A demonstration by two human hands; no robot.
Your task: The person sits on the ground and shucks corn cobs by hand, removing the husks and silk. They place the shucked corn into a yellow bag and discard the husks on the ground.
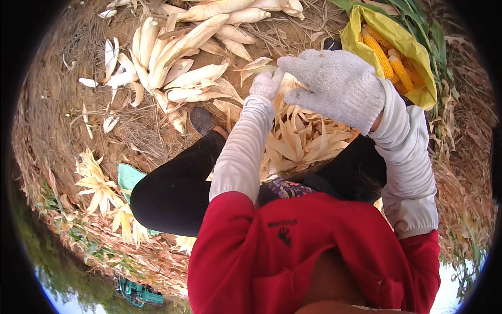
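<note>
My left hand [266, 84], in a pale knitted glove, is closed on a dry corn husk [257, 67] whose loose leaves stick out past the fingers. Close beside it, my right hand [333, 84], in a thicker grey glove, has its thumb and fingers apart, with nothing visible between them. The right fingertips come up to the left fingers, and whether they touch is unclear. Under both hands lies a heap of stripped husks [302, 141] between my legs. Beyond the right hand stands a yellow sack [421, 66] holding several bare yellow corn ears [378, 55].
A pile of unhusked corn ears [188, 47] lies on straw-strewn soil ahead and to the left. My sandalled foot [202, 121] rests near it. Opened husks [100, 188] and a green cloth or bag [129, 178] are beside my left knee. A green vehicle [139, 292] is behind.
</note>
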